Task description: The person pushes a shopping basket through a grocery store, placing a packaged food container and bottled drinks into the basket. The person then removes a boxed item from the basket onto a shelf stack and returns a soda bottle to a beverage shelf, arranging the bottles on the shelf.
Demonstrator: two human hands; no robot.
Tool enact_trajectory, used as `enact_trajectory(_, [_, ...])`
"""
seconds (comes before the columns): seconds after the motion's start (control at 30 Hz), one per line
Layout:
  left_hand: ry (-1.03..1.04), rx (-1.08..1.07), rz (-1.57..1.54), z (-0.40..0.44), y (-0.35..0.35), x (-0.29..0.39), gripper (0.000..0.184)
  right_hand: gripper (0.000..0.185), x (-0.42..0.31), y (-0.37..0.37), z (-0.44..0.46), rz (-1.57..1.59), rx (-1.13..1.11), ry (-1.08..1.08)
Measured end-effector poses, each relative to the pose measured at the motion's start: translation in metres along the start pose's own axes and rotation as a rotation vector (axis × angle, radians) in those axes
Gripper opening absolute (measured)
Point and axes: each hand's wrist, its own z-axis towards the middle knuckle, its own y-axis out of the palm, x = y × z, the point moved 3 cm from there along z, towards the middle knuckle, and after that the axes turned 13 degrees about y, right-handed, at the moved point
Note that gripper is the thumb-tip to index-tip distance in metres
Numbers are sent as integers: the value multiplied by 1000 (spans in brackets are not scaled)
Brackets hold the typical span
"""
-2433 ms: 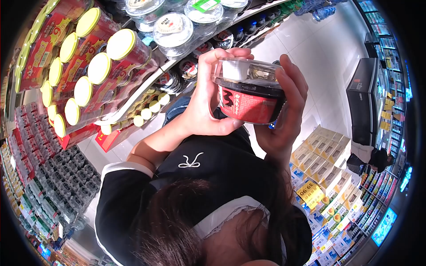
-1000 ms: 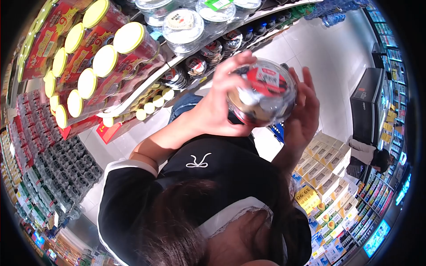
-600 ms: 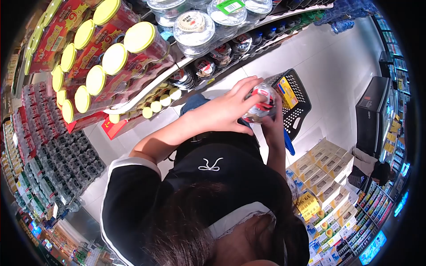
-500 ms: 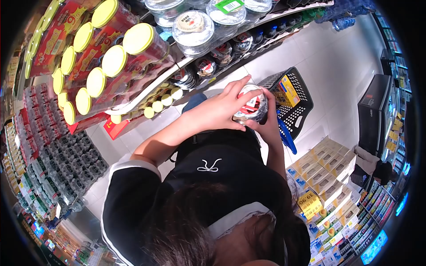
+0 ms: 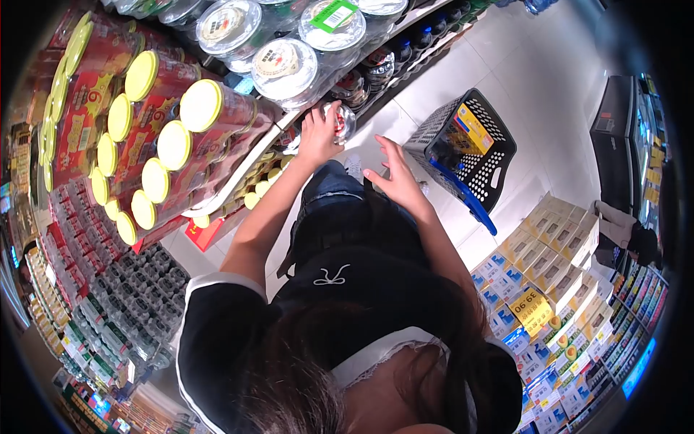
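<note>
On the left, my left hand (image 5: pixel 319 135) reaches to the shelf edge with its fingers round a round clear-lidded container (image 5: pixel 345 124) bearing a red label. The hand partly covers the container, which is beside similar ones on the lower shelf. My right hand (image 5: pixel 395 173) is held in front of my legs, fingers apart, with nothing in it. Right of that hand, a black perforated basket (image 5: pixel 499 155) with a blue handle (image 5: pixel 473 206) stands on the floor and contains a yellow package (image 5: pixel 473 130).
Yellow-lidded red tubs (image 5: pixel 173 145) line the shelf at left, and round clear tubs (image 5: pixel 284 69) fill the top. Stacked cartons (image 5: pixel 557 253) with a yellow price sign (image 5: pixel 531 309) stand at lower right. Another person (image 5: pixel 625 233) is at the far right. Wrapped packs (image 5: pixel 137 289) stand at lower left.
The container has gone from between both hands to the lower shelf, with my left hand on it. My right hand has let go and opened. More of the basket shows.
</note>
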Motion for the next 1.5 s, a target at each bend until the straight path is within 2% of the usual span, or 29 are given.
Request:
enact_trajectory(0.07, [-74,-214,27,12,12,-20,90,68,10,-5,-12,45,-6,67])
enact_trajectory(0.17, [-5,-282,-62,19,35,-50,90,68,35,-24,-31,-96,193,161])
enact_trajectory(0.23, [-88,-268,-222,22,57,-73,92,67,63,-39,-48,-82,282,207])
enact_trajectory(0.27, [-206,-348,-188,22,64,-80,86,67,66,-47,-57,-80,352,246])
enact_trajectory(0.3, [-260,-348,-258,21,72,-89,82,64,71,-54,-67,17,380,349])
enact_trajectory(0.33, [-313,-348,-327,20,85,-102,78,64,84,-59,-74,21,410,360])
enact_trajectory(0.4, [-286,-300,-433,21,97,-115,73,65,112,-64,-90,-125,556,336])
enact_trajectory(0.43, [-308,-278,-450,22,98,-117,74,62,107,-67,-96,-32,549,370])
enact_trajectory(0.47, [-226,-171,-499,21,94,-113,64,62,108,-66,-102,-23,576,373])
enact_trajectory(0.53, [-21,2,-534,15,149,-171,61,64,118,-61,-108,-46,580,424])
enact_trajectory(0.6, [-108,-137,-548,14,124,-151,59,66,125,-57,-111,-48,558,442])
enact_trajectory(0.67, [6,-56,-583,13,141,-171,62,67,127,-57,-112,-99,581,413])
enact_trajectory(0.73, [-246,-203,-429,18,81,-108,69,68,128,-62,-114,-69,620,411])
enact_trajectory(0.77, [-400,-265,-141,26,48,-68,73,69,125,-68,-116,-80,636,423])
enact_trajectory(0.8, [-289,-275,-18,26,52,-66,81,69,123,-75,-116,-92,654,433])
enact_trajectory(0.87, [-99,-70,112,32,32,-15,71,70,131,-92,-120,-85,714,419])
enact_trajectory(0.93, [220,174,-155,41,35,17,60,70,140,-109,-128,-149,802,419])
enact_trajectory(1.0, [248,77,-325,51,51,45,53,75,144,-131,-137,-255,834,425])
enact_trajectory(1.03, [258,39,-534,59,61,63,48,75,149,-140,-141,-351,779,448])
enact_trajectory(1.1, [429,-93,-601,77,82,106,38,77,167,-156,-151,-516,638,544])
enact_trajectory(1.13, [477,-209,-678,85,85,136,41,73,180,-161,-155,-568,579,589])
enact_trajectory(1.17, [616,-271,-664,93,95,163,41,67,190,-168,-158,-587,513,631])
enact_trajectory(1.23, [857,-424,-530,101,118,208,55,54,220,-175,-158,-563,367,701])
enact_trajectory(1.27, [893,-554,-503,102,133,228,59,47,231,-176,-156,-520,288,726])
enact_trajectory(1.3, [959,-653,-408,101,147,245,61,42,239,-175,-153,-631,268,673])
enact_trajectory(1.33, [1021,-749,-307,100,165,256,63,38,244,-174,-148,-584,285,783])
enact_trajectory(1.37, [1029,-848,-291,99,183,263,59,34,231,-181,-145,-592,245,823])
enact_trajectory(1.4, [1033,-945,-272,97,199,267,55,30,229,-185,-144,-623,216,760])
enact_trajectory(1.5, [933,-982,-220,94,226,273,45,29,240,-193,-138,-630,92,620])
